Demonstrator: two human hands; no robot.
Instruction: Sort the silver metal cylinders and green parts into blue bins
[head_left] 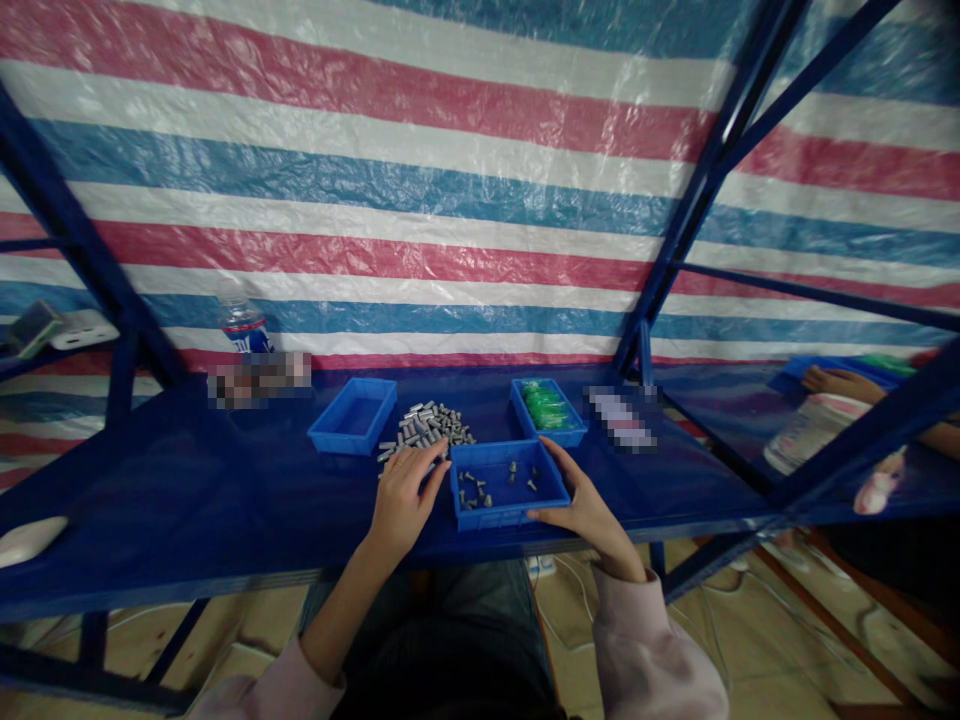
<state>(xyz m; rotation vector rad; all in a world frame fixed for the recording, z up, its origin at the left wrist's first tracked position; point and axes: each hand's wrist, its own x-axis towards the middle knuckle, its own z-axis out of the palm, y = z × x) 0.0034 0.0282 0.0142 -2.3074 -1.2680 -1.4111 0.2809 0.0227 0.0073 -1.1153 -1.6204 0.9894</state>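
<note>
A shallow blue plastic bin (491, 518) sits close to the table's front edge, with several small bolts (513, 470) scattered over its floor. My right hand (581, 505) grips its right end, thumb at the near corner and fingers at the far one. Just left of the bin, my left hand (401, 500) lies at the near side of a heap of silver metal pieces (427, 425), its thumb and fingers apart. Part of the heap is hidden by that hand, and nothing shows between its fingers.
A second blue bin (319, 440) stands behind left; another (570, 437) holds green packets (546, 405). A bottle (244, 320) and a blurred phone-like object (622, 418) are farther back. A white mouse (30, 540) lies left. Blue frame posts flank the table; another person's hand (840, 382) shows right.
</note>
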